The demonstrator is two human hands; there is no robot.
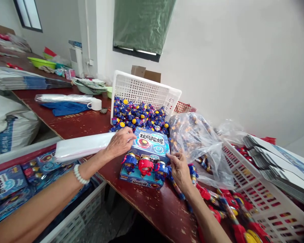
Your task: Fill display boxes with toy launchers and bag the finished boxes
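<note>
A blue cardboard display box [152, 141] stands at the table's front edge with its printed lid panel raised at the back. In its front tray sit a red spinning-top toy [145, 167] and a blue one on each side of it. My left hand [123, 140], fingers bent together, holds the lid's upper left edge. On the right side, my right hand [179, 168] pinches the box's edge between thumb and forefinger. Some of its other fingers are curled out of sight. A white bead bracelet [81, 174] circles my left wrist.
Behind the box, a tipped white basket [147, 84] spills blue tops. A clear plastic bag [192, 135] and red launcher-like toys [230, 209] lie to the right. A crate [91, 202] of packed boxes stands at lower left, near plastic sleeves [83, 146] and a white mug [95, 104].
</note>
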